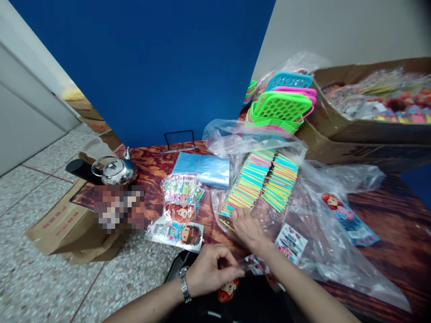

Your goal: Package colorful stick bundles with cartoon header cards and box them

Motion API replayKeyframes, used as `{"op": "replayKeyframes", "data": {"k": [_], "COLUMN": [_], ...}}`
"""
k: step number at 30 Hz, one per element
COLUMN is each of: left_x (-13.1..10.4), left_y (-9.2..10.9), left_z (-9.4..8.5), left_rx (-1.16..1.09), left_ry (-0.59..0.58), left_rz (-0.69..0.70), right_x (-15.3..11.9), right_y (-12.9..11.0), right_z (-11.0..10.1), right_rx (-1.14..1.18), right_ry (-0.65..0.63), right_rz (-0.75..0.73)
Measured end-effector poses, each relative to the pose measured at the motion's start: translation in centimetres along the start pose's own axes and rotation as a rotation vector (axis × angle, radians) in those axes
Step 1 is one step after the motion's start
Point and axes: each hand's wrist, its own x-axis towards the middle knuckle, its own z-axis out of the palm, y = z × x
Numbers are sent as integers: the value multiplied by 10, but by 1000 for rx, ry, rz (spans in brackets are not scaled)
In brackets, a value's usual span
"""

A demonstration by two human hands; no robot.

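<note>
Bright striped cards (259, 186), fanned in two rows inside a clear plastic bag (313, 233) on the wooden table (397, 224), call for a light peel: right hand (247, 229) spreads on their near edge while left hand (210, 269) pinches a clear cartoon-printed packet (251, 268).

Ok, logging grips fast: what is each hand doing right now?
Left hand: closed, pinching a small clear packet.
Right hand: fingers curled on the stack of colourful strips in the plastic bag; a real grasp cannot be told.
</note>
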Motion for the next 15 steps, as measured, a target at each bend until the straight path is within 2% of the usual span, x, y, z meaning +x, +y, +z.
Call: {"op": "replayKeyframes", "data": {"k": [4,8,10,13,15], "left_x": [2,16,28,47,54], "left_y": [2,9,15,23,24], "left_z": [-4,-18,-29,-40,-43], "left_rx": [-45,-184,-218,-235,-235], "left_ry": [15,96,104,12,-48], "left_rz": [-5,89,146,191,198], "right_x": [4,-3,-9,-16,-19], "right_y": [15,30,32,27,23], "right_z": [-8,-22,-25,-21,-15], "right_rx": [139,440,733,1315,1553], "right_ry": [-38,-123,-248,-451,-475], "right_rz": [15,-37,-70,-38,10]}}
